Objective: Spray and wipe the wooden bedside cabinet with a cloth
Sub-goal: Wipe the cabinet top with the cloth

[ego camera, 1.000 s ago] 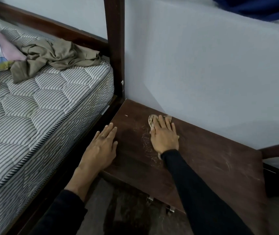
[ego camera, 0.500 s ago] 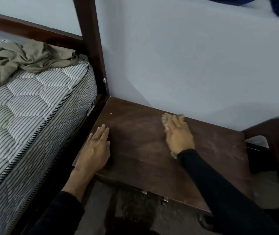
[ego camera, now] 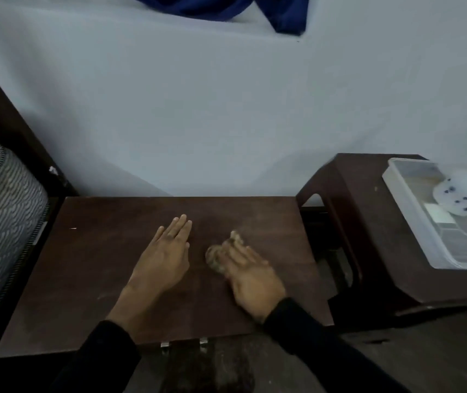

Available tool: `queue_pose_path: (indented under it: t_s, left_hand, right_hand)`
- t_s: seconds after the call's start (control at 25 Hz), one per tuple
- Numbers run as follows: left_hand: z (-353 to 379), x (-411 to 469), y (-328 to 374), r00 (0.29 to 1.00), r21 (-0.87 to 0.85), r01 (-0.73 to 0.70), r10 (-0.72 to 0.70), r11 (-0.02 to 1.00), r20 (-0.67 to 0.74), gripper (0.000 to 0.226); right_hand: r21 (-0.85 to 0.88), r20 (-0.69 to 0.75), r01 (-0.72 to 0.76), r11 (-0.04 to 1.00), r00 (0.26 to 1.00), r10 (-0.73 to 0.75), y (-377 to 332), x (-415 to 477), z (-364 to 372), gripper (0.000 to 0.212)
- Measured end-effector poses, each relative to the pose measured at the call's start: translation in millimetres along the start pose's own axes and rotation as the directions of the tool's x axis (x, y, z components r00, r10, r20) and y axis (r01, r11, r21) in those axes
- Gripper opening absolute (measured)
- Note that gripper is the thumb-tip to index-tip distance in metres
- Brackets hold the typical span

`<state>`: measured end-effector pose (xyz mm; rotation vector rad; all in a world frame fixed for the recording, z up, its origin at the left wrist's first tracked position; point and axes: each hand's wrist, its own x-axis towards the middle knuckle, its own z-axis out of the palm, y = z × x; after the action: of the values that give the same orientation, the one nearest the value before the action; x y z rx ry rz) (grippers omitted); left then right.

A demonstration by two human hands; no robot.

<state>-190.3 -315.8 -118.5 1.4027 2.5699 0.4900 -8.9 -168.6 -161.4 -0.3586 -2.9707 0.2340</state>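
Observation:
The wooden bedside cabinet (ego camera: 90, 279) has a dark brown top that fills the middle of the view, against a pale wall. My left hand (ego camera: 164, 259) lies flat on the top with straight fingers. Just to its right, my right hand (ego camera: 250, 276) presses a small beige cloth (ego camera: 215, 258) onto the wood; the cloth sticks out from under the fingers on the left and far side. The right hand is blurred by motion. No spray bottle is in view.
A striped mattress (ego camera: 2, 211) in a dark bed frame borders the cabinet on the left. A taller dark stand (ego camera: 368, 236) on the right carries a clear plastic tray (ego camera: 413, 222) with a white dotted object (ego camera: 459, 199). Blue fabric (ego camera: 226, 7) hangs at the top.
My view has swung right, so the bed is mostly out of sight and the stand with the tray has appeared. My right hand with the cloth has slid toward me, close to the left hand.

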Motion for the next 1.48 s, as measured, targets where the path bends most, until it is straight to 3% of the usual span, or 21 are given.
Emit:
queue_pose_path:
  t_s: [0.12, 0.2, 0.28, 0.4, 0.44, 0.52, 0.6, 0.68, 0.84, 0.96, 1.04, 1.24, 1.36, 1.48]
  left_hand:
    - [4, -3, 5, 1.0, 0.028, -0.003, 0.003, 1.0, 0.006, 0.053]
    - [6, -10, 2, 1.0, 0.048, 0.02, -0.02, 0.999, 0.002, 0.052]
    - [13, -19, 6, 0.998, 0.072, 0.052, -0.053, 0.996, 0.017, 0.052]
    - [25, -26, 32, 0.996, 0.049, 0.044, -0.048, 0.998, 0.074, 0.053]
    - [28, -25, 41, 0.995, 0.043, 0.025, -0.029, 0.999, 0.098, 0.053]
    - [32, -20, 55, 0.992, 0.039, -0.027, 0.022, 0.999, 0.128, 0.054]
    - [36, -15, 66, 0.987, 0.045, -0.071, 0.064, 0.996, 0.144, 0.055]
    - [41, -12, 79, 0.982, 0.051, -0.098, 0.088, 0.994, 0.169, 0.057]
    - [54, 0, 98, 0.983, 0.039, -0.1, 0.093, 0.994, 0.158, 0.059]
    - [53, -1, 100, 0.985, 0.044, -0.1, 0.093, 0.994, 0.142, 0.055]
    - [53, -7, 95, 0.983, 0.068, -0.114, 0.102, 0.991, 0.153, 0.054]
    - [60, -38, 63, 0.994, 0.09, -0.04, 0.031, 0.995, 0.103, 0.05]
    - [44, -82, 32, 0.995, 0.083, 0.099, -0.098, 0.992, -0.015, 0.05]
    - [28, -122, -2, 0.975, 0.06, 0.218, -0.214, 0.974, -0.055, 0.048]
  right_hand:
    - [-0.039, -0.008, -0.425, 0.904, 0.905, 0.425, 97, 29, -28, 0.056]
    - [-0.027, -0.046, -0.523, 0.852, 0.852, 0.522, 105, 35, -38, 0.055]
    - [0.043, -0.011, -0.453, 0.891, 0.891, 0.454, 54, 17, -28, 0.057]
    - [0.036, 0.056, -0.121, 0.992, 0.991, 0.119, -19, -56, -13, 0.057]
    - [0.038, 0.055, -0.106, 0.994, 0.993, 0.104, -14, -73, -10, 0.056]
    - [0.047, 0.012, -0.272, 0.961, 0.962, 0.272, 30, -79, -12, 0.056]
    - [0.001, -0.022, -0.504, 0.864, 0.864, 0.504, 74, -57, -22, 0.058]
    - [-0.012, -0.043, -0.565, 0.825, 0.825, 0.564, 68, -26, -24, 0.064]
    - [0.041, -0.019, -0.368, 0.929, 0.929, 0.368, -1, -74, -3, 0.059]
    - [0.072, -0.042, -0.443, 0.894, 0.894, 0.446, 35, -109, -17, 0.057]
    - [0.019, -0.044, -0.512, 0.859, 0.857, 0.513, 71, -78, -20, 0.058]
    - [-0.055, -0.011, -0.483, 0.874, 0.875, 0.483, 111, 25, -19, 0.062]
    - [-0.022, -0.069, -0.416, 0.909, 0.908, 0.413, 67, -6, -17, 0.062]
    - [0.075, -0.066, -0.283, 0.956, 0.956, 0.287, -30, -31, -3, 0.065]
